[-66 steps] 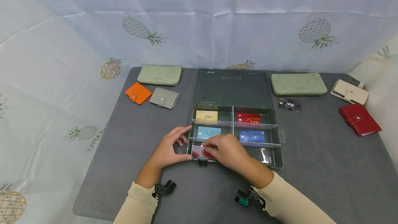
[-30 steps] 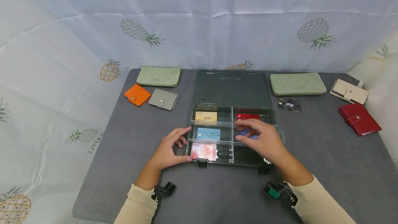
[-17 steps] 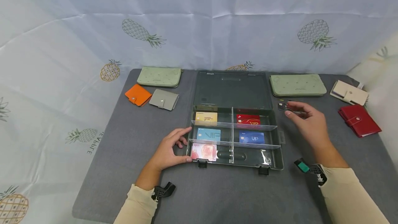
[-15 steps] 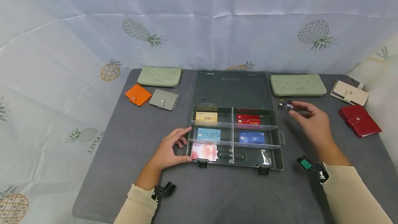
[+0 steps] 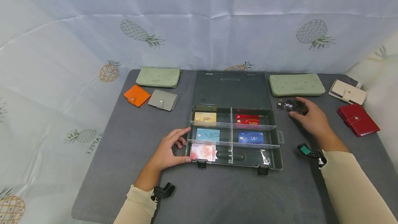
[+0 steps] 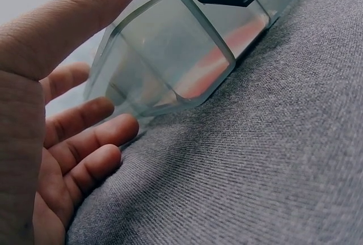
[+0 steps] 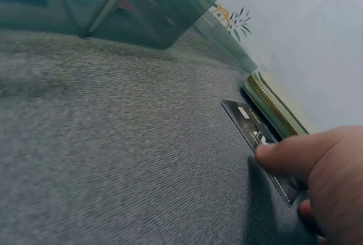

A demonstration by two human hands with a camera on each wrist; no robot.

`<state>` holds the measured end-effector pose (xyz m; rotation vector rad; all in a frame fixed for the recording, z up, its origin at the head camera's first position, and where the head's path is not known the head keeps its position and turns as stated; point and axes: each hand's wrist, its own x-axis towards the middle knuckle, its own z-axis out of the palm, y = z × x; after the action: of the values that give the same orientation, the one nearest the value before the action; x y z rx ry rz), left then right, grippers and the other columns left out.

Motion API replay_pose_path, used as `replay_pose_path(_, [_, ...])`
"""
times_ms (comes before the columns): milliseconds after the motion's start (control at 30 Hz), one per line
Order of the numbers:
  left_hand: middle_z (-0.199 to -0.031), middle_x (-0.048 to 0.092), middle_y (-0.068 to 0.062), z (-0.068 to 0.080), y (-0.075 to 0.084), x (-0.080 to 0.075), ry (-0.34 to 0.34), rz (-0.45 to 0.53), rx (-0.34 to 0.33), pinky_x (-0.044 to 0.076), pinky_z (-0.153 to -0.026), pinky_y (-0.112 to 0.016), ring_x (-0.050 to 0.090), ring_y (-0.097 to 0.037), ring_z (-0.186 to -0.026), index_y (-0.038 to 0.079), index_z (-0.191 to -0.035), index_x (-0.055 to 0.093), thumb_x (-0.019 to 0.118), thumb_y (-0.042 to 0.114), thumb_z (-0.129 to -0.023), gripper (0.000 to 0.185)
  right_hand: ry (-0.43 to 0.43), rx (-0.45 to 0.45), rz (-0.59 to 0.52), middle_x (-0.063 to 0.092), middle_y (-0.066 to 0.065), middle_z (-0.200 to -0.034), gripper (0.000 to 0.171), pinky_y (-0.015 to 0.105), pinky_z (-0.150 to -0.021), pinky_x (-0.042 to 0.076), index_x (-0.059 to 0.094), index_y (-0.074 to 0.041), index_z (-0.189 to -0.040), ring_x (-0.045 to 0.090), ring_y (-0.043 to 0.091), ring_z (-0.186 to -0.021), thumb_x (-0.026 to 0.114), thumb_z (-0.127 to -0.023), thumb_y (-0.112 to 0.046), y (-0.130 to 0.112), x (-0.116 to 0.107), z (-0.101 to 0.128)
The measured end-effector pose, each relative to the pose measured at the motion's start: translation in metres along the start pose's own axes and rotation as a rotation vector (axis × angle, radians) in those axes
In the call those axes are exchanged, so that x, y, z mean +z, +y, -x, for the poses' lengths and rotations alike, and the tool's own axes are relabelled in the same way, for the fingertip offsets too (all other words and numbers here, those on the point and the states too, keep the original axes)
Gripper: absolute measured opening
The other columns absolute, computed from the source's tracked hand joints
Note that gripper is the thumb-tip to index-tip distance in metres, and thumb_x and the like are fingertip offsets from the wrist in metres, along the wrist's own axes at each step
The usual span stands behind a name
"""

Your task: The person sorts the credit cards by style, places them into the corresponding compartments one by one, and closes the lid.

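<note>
An open grey see-through box (image 5: 278, 158) with divided compartments lies mid-mat, its lid (image 5: 232, 89) flat behind it. Single cards lie in the compartments: gold (image 5: 205, 117), red (image 5: 247, 120), light blue (image 5: 207, 134), blue (image 5: 251, 137) and pink (image 5: 203, 151). My left hand (image 5: 180, 146) rests open against the box's front left corner (image 6: 170, 80), thumb along the front wall, fingers (image 6: 91, 137) by the side. A black VIP card (image 5: 286, 105) lies right of the box. My right hand (image 5: 300, 110) pinches it, thumb (image 7: 283, 154) on top of the card (image 7: 247, 121).
Two green zip wallets (image 5: 159, 76) (image 5: 296, 84) lie at the back of the grey mat (image 5: 217, 196). An orange (image 5: 137, 95) and a grey card holder (image 5: 162, 99) sit back left. A cream wallet (image 5: 347, 92) and a red one (image 5: 357, 119) sit far right. Pineapple-print cloth surrounds the mat.
My right hand left the pink card in the front left compartment, swung right across the box and took hold of the black VIP card. The left hand stayed put.
</note>
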<state>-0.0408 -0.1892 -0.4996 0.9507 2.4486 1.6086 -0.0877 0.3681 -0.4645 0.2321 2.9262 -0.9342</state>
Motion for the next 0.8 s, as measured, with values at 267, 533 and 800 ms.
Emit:
replay_pose_path(267, [-0.138,0.062,-0.013,0.0,0.003,0.0,0.003,-0.002,-0.009,0.056,-0.08,-0.035,0.065,-0.024,-0.098,0.01,-0.158,0.054,0.101,0.016,-0.07,0.1,0.024,-0.05,0.057,0.048,0.035,-0.14,0.064,0.056,-0.079,0.042,0.05,0.005,-0.152,0.053,0.048,-0.109,0.077,-0.1,-0.022,0.0,0.001,-0.001])
replay_pose_path(533, [-0.137,0.062,-0.016,0.0,0.0,0.001,0.015,0.013,0.014,0.056,-0.078,-0.036,0.065,-0.027,-0.097,0.006,-0.157,0.054,0.102,0.02,-0.069,0.101,0.048,-0.002,-0.026,0.053,0.032,-0.128,0.055,0.047,-0.077,0.038,0.056,0.005,-0.142,0.052,0.044,-0.107,0.079,-0.099,-0.021,-0.006,0.006,0.007])
replay_pose_path(800, [-0.137,0.062,-0.015,0.0,-0.001,0.001,0.014,0.012,0.034,0.056,-0.078,-0.035,0.065,-0.025,-0.097,0.006,-0.157,0.054,0.102,0.024,-0.071,0.1,0.101,0.118,-0.305,0.065,-0.001,-0.107,0.031,0.024,-0.068,0.043,0.064,-0.005,-0.132,0.052,0.013,-0.088,0.067,-0.108,-0.025,-0.008,0.006,0.018])
